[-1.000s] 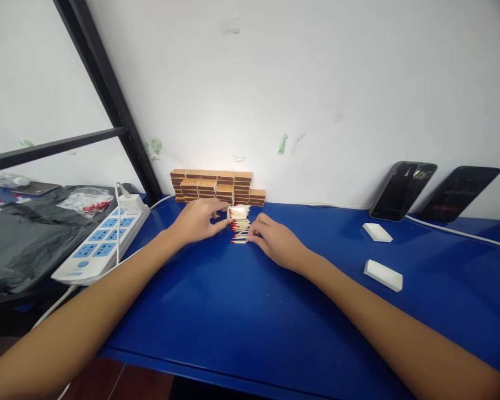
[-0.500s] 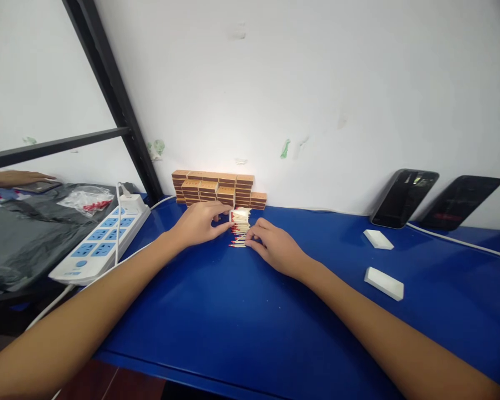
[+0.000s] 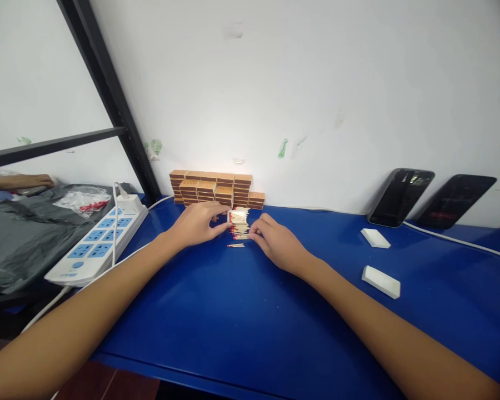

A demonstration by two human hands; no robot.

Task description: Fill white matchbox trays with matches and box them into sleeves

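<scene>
A heap of red-headed matches point(image 3: 239, 229) lies on the blue table, heads to the left. At its far end is a small white matchbox tray point(image 3: 229, 215) with matches over it. My left hand point(image 3: 202, 222) holds the tray's left end between thumb and fingers. From the other side, my right hand point(image 3: 277, 241) pinches at the plain ends of the matches; how many are in its fingertips cannot be made out. A few matches point(image 3: 235, 245) lie apart at the near side. Right behind my left hand stand stacked matchboxes point(image 3: 216, 186).
A white power strip point(image 3: 100, 239) with cables lies left, beside a dark plastic bag point(image 3: 16, 239). Another person's hand point(image 3: 29, 181) rests at far left. Two phones point(image 3: 401, 197) lean on the wall at right, near two white blocks point(image 3: 381, 281).
My right hand has shifted slightly away from the nearest matches, up toward the heap. Some near matches now lie closer to the heap. My left hand stays at the tray.
</scene>
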